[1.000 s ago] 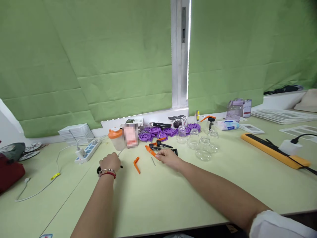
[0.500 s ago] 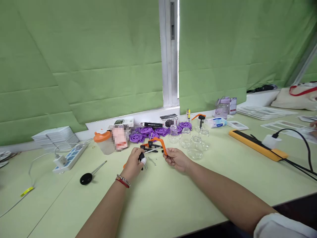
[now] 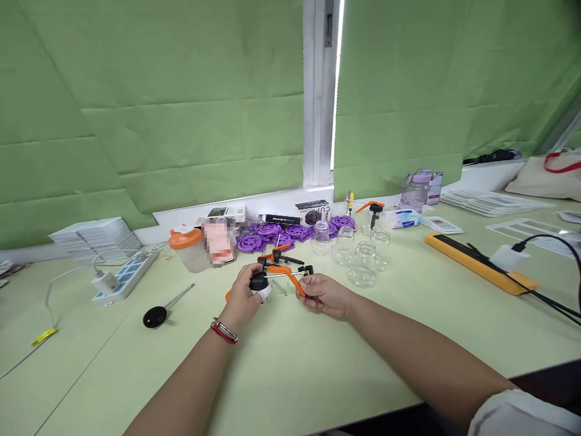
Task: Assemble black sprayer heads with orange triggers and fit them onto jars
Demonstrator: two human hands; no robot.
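My left hand is closed round a black round cap with a thin metal rod sticking out to the right. White material, perhaps a finger wrap, shows by its fingertips. My right hand pinches a bent orange crank handle, which meets the rod between the hands; whether they are joined I cannot tell. A small black piece shows just above the right fingers. Black and orange parts lie behind the hands, and loose screws or pins lie between them.
Several glass jars stand right of centre, before purple wheel-shaped pieces. A black lid with a rod lies at left. An orange-lidded cup, white power strip and yellow power strip are around.
The orange handle has shifted left and turned, so it now crosses the rod nearer the cap. A black piece now shows above my right fingers. The view has shifted slightly.
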